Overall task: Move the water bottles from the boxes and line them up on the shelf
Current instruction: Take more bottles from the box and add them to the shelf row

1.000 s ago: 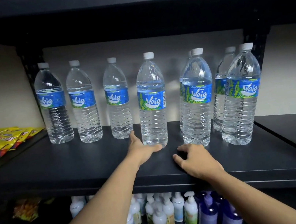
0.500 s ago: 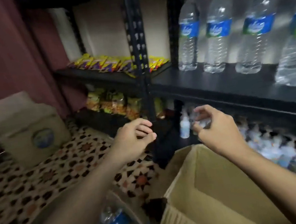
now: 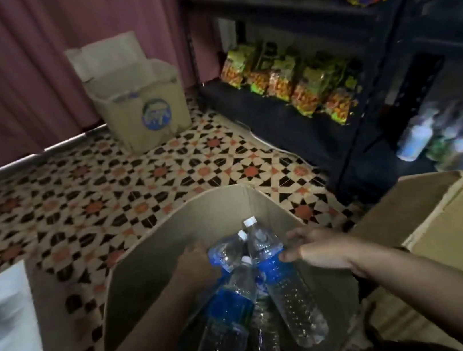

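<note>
Your left hand lay low between the walls of the box, grip hidden — your right hand, fingers spread, touched a bottle

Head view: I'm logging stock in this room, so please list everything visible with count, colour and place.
near box: one, brown, bottom centre
water bottles: at least three, clear, blue labels, in near box
curtain: one, maroon, back left
far box: one, brown, by curtain
right box: one, brown, bottom right
rack: one, black, right
snack packets: many, yellow above, green-orange below, on rack
floor: one, black-cream-orange tiles, centre
left hand: one, inside near box
right hand: one, touching a bottle
</note>
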Demonstrator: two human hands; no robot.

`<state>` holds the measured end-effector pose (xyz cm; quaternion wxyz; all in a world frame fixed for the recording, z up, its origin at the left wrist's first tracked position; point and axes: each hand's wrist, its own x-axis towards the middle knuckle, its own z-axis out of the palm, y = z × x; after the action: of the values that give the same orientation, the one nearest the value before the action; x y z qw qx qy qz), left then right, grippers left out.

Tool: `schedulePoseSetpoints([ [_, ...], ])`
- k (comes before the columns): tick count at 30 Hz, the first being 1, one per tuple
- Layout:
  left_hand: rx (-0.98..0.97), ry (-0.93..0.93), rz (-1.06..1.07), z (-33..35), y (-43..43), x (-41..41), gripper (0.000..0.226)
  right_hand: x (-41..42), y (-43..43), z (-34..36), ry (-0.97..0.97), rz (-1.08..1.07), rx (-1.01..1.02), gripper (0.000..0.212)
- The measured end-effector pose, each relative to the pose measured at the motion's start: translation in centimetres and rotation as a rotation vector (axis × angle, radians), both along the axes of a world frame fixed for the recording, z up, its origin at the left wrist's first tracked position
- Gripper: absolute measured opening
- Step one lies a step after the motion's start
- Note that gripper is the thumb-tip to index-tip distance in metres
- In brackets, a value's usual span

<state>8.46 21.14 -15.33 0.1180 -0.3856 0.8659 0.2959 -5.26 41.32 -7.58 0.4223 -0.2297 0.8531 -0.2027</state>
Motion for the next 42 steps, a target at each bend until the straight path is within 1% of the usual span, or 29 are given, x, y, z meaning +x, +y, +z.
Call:
schedulePoseSetpoints([
  [1,-0.005,-0.014,0.017,-1.2,-0.6,0.2,0.060,0.3,-0.9,-0.8,-0.001,0.015,0.030,0.057],
  [2,-0.001,-0.023,0.037,-2.2,-1.1,0.3,0.059,0.4,-1.7,-1.8,0.016,0.044,0.056,0.057],
  [5,0.039,-0.046,0.082,-5.2,-2.5,0.8,0.067,0.0,-3.6,-5.4,0.177,0.183,0.162,0.043],
  [7,0.053,-0.068,0.133,-7.2,-3.1,1.2,0.079,-0.5,-4.4,-7.5,0.193,0.169,0.216,0.034],
  [9,0.046,-0.069,0.181,-8.7,-3.4,1.7,0.089,-0.4,-5.3,-8.6,0.207,0.174,0.286,0.030],
  [11,0.087,-0.019,0.254,-10.4,-3.4,2.4,0.089,-0.2,-6.2,-9.7,0.235,0.214,0.364,0.027],
  [13,0.137,0.073,0.314,-12.1,-3.1,3.1,0.088,0.0,-7.2,-12.0,0.225,0.128,0.391,0.039],
  [14,0.151,0.102,0.331,-13.2,-3.3,3.5,0.093,-0.1,-7.5,-13.8,0.221,0.053,0.398,0.054],
  [16,0.163,0.133,0.342,-16.7,-3.9,4.1,0.102,0.6,-7.9,-16.4,0.229,-0.080,0.410,0.093],
  [17,0.159,0.146,0.347,-16.6,-3.9,4.0,0.103,1.3,-8.0,-17.2,0.245,-0.144,0.402,0.106],
  [18,0.142,0.136,0.339,-17.2,-4.1,4.1,0.102,2.0,-7.9,-17.9,0.275,-0.218,0.383,0.112],
  [19,0.115,0.123,0.313,-16.6,-4.0,4.0,0.102,2.6,-7.7,-18.4,0.319,-0.290,0.358,0.114],
  [22,0.055,0.136,0.264,-16.1,-4.0,4.1,0.111,3.6,-7.3,-19.5,0.446,-0.360,0.333,0.108],
  [23,0.022,0.119,0.253,-16.2,-4.0,4.3,0.110,3.7,-7.2,-19.7,0.454,-0.365,0.335,0.105],
  [25,-0.032,0.085,0.239,-15.5,-3.7,4.4,0.109,3.5,-7.1,-20.0,0.398,-0.380,0.319,0.110],
  [27,0.011,0.108,0.267,-14.6,-3.6,4.2,0.107,3.4,-6.9,-20.5,0.327,-0.432,0.275,0.114],
  [28,0.051,0.102,0.286,-14.3,-3.6,4.1,0.103,3.6,-7.0,-20.9,0.329,-0.460,0.246,0.114],
  [29,0.095,0.079,0.295,-14.1,-3.8,4.1,0.096,3.7,-7.2,-21.3,0.356,-0.469,0.228,0.111],
  [30,0.133,0.036,0.282,-13.7,-4.0,3.9,0.083,3.8,-7.4,-21.6,0.401,-0.474,0.217,0.107],
  [31,0.165,-0.011,0.274,-13.5,-4.2,3.8,0.066,3.7,-7.5,-21.8,0.440,-0.495,0.203,0.107],
  [32,0.181,-0.045,0.273,-13.4,-4.4,3.7,0.050,3.6,-7.4,-21.8,0.449,-0.517,0.178,0.111],
  [33,0.177,-0.063,0.251,-13.1,-4.5,3.7,0.043,3.3,-7.2,-21.7,0.430,-0.523,0.140,0.115],
  [34,0.164,-0.071,0.218,-13.0,-4.6,3.7,0.045,3.0,-6.8,-21.6,0.404,-0.504,0.111,0.118],
  [36,0.132,-0.080,0.168,-12.8,-4.4,3.6,0.065,2.3,-6.1,-21.3,0.374,-0.465,0.096,0.117],
  [37,0.116,-0.080,0.162,-12.6,-4.2,3.6,0.072,1.9,-6.1,-21.3,0.360,-0.457,0.105,0.115],
  [40,0.088,-0.088,0.159,-12.0,-3.9,3.6,0.069,1.5,-6.4,-20.6,0.325,-0.459,0.132,0.107],
  [42,0.114,-0.085,0.170,-11.6,-3.9,3.6,0.070,1.4,-6.4,-20.2,0.306,-0.448,0.112,0.106],
])
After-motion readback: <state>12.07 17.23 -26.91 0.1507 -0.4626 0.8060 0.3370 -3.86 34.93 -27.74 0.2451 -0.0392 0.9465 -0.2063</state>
